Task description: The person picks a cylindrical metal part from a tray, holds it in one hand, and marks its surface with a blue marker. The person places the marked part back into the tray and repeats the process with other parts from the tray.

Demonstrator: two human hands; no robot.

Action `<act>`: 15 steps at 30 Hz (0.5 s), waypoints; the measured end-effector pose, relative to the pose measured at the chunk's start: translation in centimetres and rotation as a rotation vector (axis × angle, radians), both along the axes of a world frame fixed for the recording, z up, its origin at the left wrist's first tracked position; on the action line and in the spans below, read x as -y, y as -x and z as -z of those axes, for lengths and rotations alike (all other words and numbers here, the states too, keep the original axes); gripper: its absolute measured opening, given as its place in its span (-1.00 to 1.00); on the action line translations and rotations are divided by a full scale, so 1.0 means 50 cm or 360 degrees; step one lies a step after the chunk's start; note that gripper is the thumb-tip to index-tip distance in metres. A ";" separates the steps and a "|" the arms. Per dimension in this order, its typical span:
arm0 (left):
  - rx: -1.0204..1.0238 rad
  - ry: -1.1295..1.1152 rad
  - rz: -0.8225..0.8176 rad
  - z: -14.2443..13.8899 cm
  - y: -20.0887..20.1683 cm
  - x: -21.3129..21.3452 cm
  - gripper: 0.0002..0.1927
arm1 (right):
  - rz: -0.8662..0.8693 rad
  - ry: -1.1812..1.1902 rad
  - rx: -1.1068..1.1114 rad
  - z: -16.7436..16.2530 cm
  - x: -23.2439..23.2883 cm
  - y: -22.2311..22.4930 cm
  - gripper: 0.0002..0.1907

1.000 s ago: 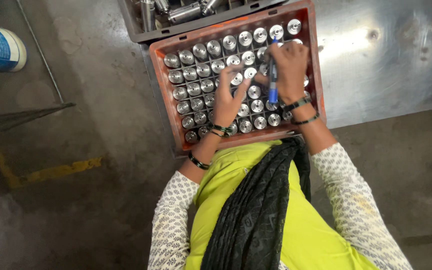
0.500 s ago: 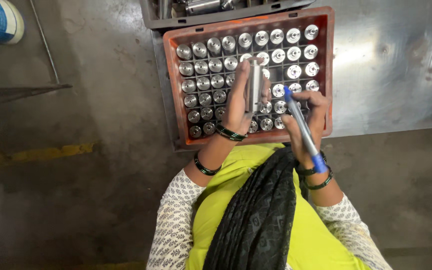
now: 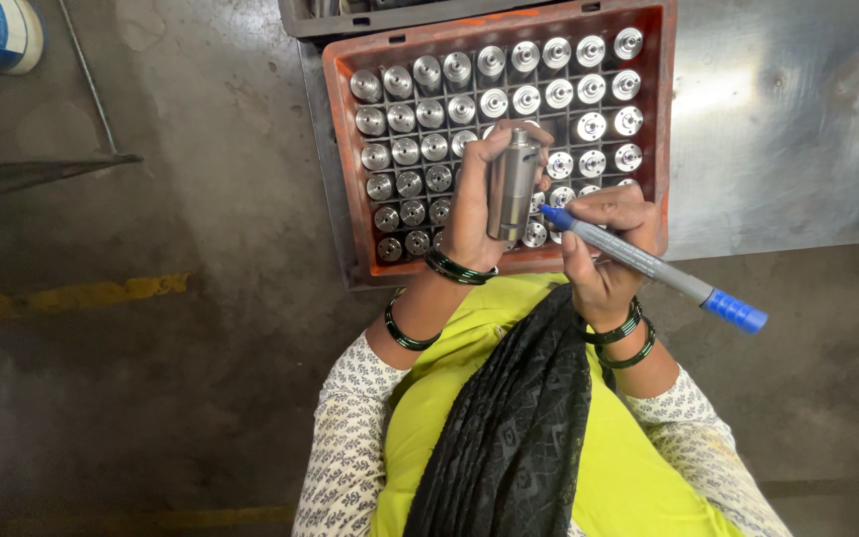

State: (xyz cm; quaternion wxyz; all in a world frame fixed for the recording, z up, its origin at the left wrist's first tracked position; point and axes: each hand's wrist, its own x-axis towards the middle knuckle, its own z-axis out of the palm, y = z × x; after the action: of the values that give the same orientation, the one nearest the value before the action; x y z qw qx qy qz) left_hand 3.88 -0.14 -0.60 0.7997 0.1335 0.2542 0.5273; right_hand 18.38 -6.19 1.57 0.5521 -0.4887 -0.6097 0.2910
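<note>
My left hand (image 3: 474,214) wraps steel cylinder (image 3: 511,182) mid-body: looks heavy, rigid, slick. Right hand (image 3: 603,249) pinches blue marker (image 3: 648,267) near tip.

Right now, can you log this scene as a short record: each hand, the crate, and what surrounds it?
left hand: holds a metal cylinder upright above the crate
right hand: holds a grey marker, its blue tip close to the cylinder
crate: orange, gridded, filled with upright metal cylinders
surface: metal sheet under the crate
floor: concrete with a yellow line
</note>
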 end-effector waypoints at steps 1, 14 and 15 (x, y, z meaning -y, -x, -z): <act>-0.0005 -0.0003 0.0006 -0.001 0.000 0.000 -0.60 | -0.0010 -0.0004 0.0022 -0.002 -0.002 -0.002 -0.78; -0.0288 -0.0097 -0.0061 -0.012 0.004 -0.008 -0.60 | -0.0065 -0.0216 0.0507 -0.023 -0.020 0.002 -0.77; -0.0319 -0.0076 -0.0067 -0.011 0.002 -0.009 -0.58 | -0.0016 -0.0232 0.0524 -0.023 -0.021 -0.001 -0.78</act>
State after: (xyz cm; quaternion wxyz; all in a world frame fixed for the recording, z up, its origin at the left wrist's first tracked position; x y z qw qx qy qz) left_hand 3.77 0.30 -0.06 0.7556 0.1991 0.3229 0.5340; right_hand 18.41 -5.12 2.71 0.4774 -0.4854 -0.7137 0.1649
